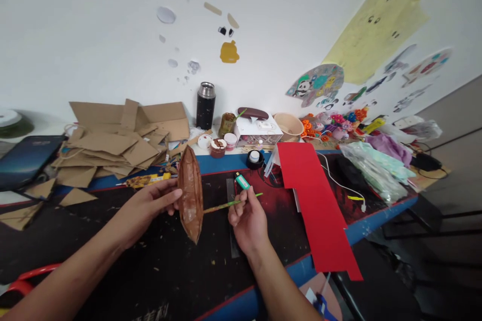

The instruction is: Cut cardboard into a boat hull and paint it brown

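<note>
My left hand (160,198) grips a small brown model boat (190,195) by its left side, thumb on the rim. The boat is held up on end, its hollow inside facing me, with a glossy brown surface. In my right hand (248,220) is a thin paintbrush (222,206) with a green, brown-stained handle, pinched between thumb and fingers. The brush's left end meets the boat's right edge; whether it touches cannot be made out. Just beyond my right fingers lies a small teal and dark green object (242,180).
Cardboard pieces (113,148) are heaped at the left, near a dark phone (28,160). Behind stand a black thermos (206,106), open paint jars (218,147) and a white box (258,130). Red card (316,200) lies at right. Red-handled scissors (28,278) sit at the lower left.
</note>
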Motion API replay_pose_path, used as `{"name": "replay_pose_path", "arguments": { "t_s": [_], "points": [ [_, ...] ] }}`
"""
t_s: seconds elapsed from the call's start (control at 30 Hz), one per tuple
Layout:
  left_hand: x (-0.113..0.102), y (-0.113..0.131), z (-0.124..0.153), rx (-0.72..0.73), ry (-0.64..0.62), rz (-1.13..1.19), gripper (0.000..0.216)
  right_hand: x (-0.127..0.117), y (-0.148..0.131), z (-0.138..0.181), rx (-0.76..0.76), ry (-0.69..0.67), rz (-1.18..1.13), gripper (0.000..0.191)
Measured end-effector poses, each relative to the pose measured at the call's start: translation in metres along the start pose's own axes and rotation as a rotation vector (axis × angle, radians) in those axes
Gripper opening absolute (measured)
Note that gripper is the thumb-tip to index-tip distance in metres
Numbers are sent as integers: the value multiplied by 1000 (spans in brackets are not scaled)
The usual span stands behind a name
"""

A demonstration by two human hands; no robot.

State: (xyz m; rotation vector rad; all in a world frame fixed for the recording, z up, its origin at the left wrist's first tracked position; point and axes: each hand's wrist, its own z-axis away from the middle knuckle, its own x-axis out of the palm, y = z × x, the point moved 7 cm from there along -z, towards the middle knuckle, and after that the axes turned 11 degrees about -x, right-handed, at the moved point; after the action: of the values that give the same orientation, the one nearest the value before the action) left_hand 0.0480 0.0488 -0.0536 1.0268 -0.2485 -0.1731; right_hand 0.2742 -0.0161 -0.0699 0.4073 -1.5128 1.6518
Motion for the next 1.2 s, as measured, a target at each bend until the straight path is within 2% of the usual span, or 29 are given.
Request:
{"name": "replay_pose_path", "arguments": {
  "t_s": [0.23, 0.5, 0.67, 0.93, 1.2],
  "points": [
    [-17, -11, 4, 14, 167, 124, 57, -2, -15, -3, -163, -35, 261, 54],
    [-15, -17, 9, -17, 165, 183, 57, 20, -34, -10, -330, -77, 320, 51],
    [-13, -18, 10, -43, 137, 226, 57, 24, -26, -12, -312, -91, 328, 51],
    [-12, -20, 11, -97, 127, 318, 55, 16, -24, -8, -296, -78, 316, 51],
    [-10, -22, 12, -143, 154, 403, 46, 18, -20, -8, -279, -70, 290, 53]
  ]
}}
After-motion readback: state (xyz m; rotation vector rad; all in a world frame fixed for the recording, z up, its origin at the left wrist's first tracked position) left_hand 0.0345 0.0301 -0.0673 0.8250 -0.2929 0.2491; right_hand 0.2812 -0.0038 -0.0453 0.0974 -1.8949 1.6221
